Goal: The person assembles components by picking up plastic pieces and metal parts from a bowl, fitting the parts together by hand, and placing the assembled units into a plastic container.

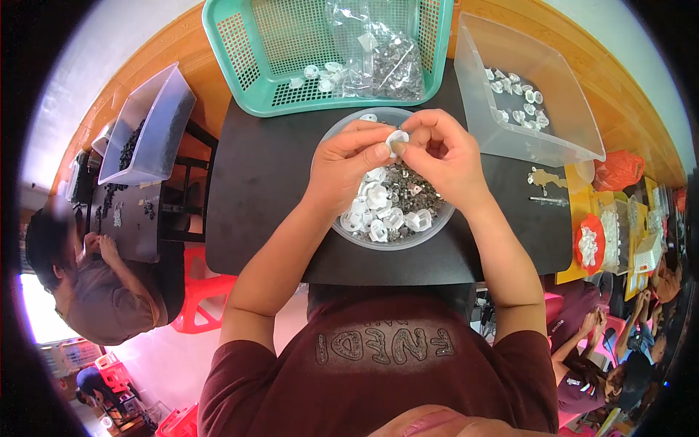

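A small white plastic part [397, 137] is pinched between my two hands over a round clear tub [393, 245]. My left hand [351, 156] grips it from the left, thumb and fingers closed. From the right, my right hand [445, 153] closes on the same part, its fingertips partly hidden. Below my hands, the tub holds white plastic parts [376, 197] on its left side and small grey metal pieces [419, 191] on its right.
Behind the tub stands a green basket [269, 109] with a bag of metal pieces [397, 69]. A clear bin [502, 138] with white parts is at the back right. Other people sit at tables left and right. A red stool [196, 291] stands left.
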Tool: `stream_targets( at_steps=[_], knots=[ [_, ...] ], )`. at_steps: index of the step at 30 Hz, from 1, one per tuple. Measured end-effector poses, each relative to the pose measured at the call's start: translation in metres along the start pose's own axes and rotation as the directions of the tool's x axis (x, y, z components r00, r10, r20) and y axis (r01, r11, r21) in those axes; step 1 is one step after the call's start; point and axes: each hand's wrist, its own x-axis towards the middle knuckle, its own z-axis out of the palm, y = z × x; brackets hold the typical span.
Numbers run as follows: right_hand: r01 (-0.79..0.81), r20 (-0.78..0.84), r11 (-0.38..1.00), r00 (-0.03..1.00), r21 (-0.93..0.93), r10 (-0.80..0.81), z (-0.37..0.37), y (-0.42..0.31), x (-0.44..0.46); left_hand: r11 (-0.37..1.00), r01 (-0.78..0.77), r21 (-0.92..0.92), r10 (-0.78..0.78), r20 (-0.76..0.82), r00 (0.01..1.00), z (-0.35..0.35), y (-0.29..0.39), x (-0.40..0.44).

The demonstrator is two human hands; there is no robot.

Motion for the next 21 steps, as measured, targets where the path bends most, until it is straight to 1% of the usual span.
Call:
stream_targets(
  at_steps=[1,5,6,7,8,9,10,11,12,14,17,18,19,20,21],
  knots=[
    [-0.067,0.063,0.993,0.996,0.101,0.061,-0.002,0.000,0.001,1.000,0.019,-0.010,-0.018,0.024,1.000,0.000,0.001,0.000],
    [-0.070,0.078,0.992,0.995,0.108,0.061,0.000,0.002,0.000,0.999,0.031,-0.037,-0.029,0.044,0.999,-0.003,0.000,0.000],
    [0.129,0.034,0.990,0.991,-0.058,-0.128,0.004,0.004,0.001,0.992,0.090,-0.092,-0.090,0.003,0.996,-0.003,0.002,0.001],
    [0.314,0.023,0.922,0.948,-0.226,-0.317,0.006,0.006,0.001,0.978,0.144,-0.149,-0.151,-0.036,0.988,-0.002,0.003,0.001],
    [0.390,0.071,0.878,0.920,-0.276,-0.386,0.004,0.012,0.002,0.979,0.141,-0.148,-0.148,-0.037,0.988,-0.003,0.003,0.002],
    [0.393,0.072,0.878,0.919,-0.274,-0.389,0.003,0.008,0.002,0.969,0.147,-0.197,-0.157,-0.034,0.987,-0.004,0.002,0.003],
    [0.416,0.120,0.857,0.909,-0.304,-0.399,0.001,0.001,0.003,0.958,0.152,-0.244,-0.165,-0.031,0.986,-0.005,0.002,0.004],
    [0.441,0.168,0.833,0.897,-0.333,-0.408,0.000,-0.002,0.003,0.959,0.149,-0.241,-0.162,-0.034,0.986,-0.006,0.002,0.004],
    [0.445,0.169,0.832,0.895,-0.330,-0.412,-0.001,0.001,0.006,0.955,0.160,-0.248,-0.169,-0.016,0.985,-0.006,0.002,0.005],
    [0.621,0.204,0.612,0.764,-0.490,-0.612,-0.003,0.012,0.010,0.951,0.175,-0.256,-0.181,0.000,0.984,-0.006,0.001,0.005],
    [0.631,0.238,0.582,0.756,-0.513,-0.610,-0.008,0.012,0.011,0.968,0.143,-0.208,-0.149,-0.012,0.989,-0.004,0.000,0.004],
    [0.629,0.235,0.583,0.757,-0.514,-0.610,-0.006,0.010,0.010,0.965,0.147,-0.218,-0.154,-0.014,0.988,-0.004,-0.001,0.004],
    [0.536,0.158,0.741,0.839,-0.405,-0.520,-0.003,0.007,0.007,0.962,0.147,-0.230,-0.155,-0.015,0.988,-0.004,0.000,0.005],
    [0.422,0.100,0.864,0.906,-0.276,-0.411,-0.001,0.004,0.005,0.963,0.144,-0.229,-0.151,-0.013,0.988,-0.003,0.001,0.006],
    [0.426,0.101,0.861,0.904,-0.278,-0.415,-0.001,0.003,0.005,0.960,0.147,-0.239,-0.156,-0.015,0.988,-0.002,0.002,0.006]
  ],
)
